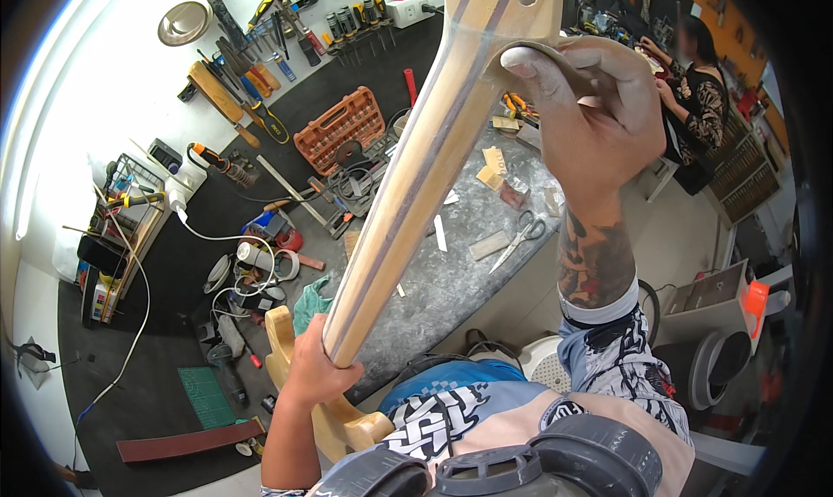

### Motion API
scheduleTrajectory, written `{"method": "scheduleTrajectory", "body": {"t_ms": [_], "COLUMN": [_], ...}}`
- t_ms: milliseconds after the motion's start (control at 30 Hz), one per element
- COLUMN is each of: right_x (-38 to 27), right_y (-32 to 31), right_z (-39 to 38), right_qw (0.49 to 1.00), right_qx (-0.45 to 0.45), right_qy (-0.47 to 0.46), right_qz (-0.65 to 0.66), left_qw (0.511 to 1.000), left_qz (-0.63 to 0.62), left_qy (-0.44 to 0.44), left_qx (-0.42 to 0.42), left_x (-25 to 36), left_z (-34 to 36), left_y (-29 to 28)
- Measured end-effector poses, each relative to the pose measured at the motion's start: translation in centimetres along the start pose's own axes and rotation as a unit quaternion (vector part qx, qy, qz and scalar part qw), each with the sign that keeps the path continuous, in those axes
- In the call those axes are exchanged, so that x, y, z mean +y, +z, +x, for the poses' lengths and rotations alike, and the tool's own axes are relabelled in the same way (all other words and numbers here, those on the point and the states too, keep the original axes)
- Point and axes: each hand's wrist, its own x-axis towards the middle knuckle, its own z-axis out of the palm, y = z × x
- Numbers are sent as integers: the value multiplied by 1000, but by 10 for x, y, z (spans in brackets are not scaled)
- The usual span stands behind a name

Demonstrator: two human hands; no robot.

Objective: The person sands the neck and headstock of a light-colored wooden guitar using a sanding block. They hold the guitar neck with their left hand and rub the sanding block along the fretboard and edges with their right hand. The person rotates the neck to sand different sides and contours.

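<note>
A long pale wooden guitar neck (425, 176) with dark lengthwise stripes slants up across the view, its back toward me. At the top it widens into a headstock with a round hole. Near its lower end, my left hand (311, 371) is wrapped round the neck. Beside that hand shows part of a curved, light wooden guitar body (279, 330), mostly hidden by my arm. Pinched between the dusty thumb and fingers of my right hand (612, 137) is a thin bent piece of sandpaper (570, 70), against the neck's edge just below the headstock.
Below the neck is a dusty grey workbench (408, 323) with scissors (521, 237), scraps and a green cloth (311, 302). An orange socket case (338, 131), clamps and cables lie farther back. Tools hang on the wall. Another person (698, 89) works at the far right.
</note>
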Motion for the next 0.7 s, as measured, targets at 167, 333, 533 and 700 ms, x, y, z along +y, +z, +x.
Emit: {"method": "scheduleTrajectory", "body": {"t_ms": [167,333,533,700], "right_x": [4,-8,-36,-36], "right_y": [-20,-12,-25,-28], "right_z": [4,-16,-53,-60], "right_qw": [965,986,989,990], "right_qx": [112,166,-37,-86], "right_qy": [-186,24,128,58], "right_qz": [-149,-7,-61,-95], "left_qw": [1000,1000,1000,1000], "left_qz": [4,-3,-6,-5], "left_qy": [-5,-9,-5,-4], "left_qx": [-6,-15,-6,-6], "left_x": [-3,5,3,2], "left_z": [0,3,1,1], "left_y": [0,1,1,-1]}}
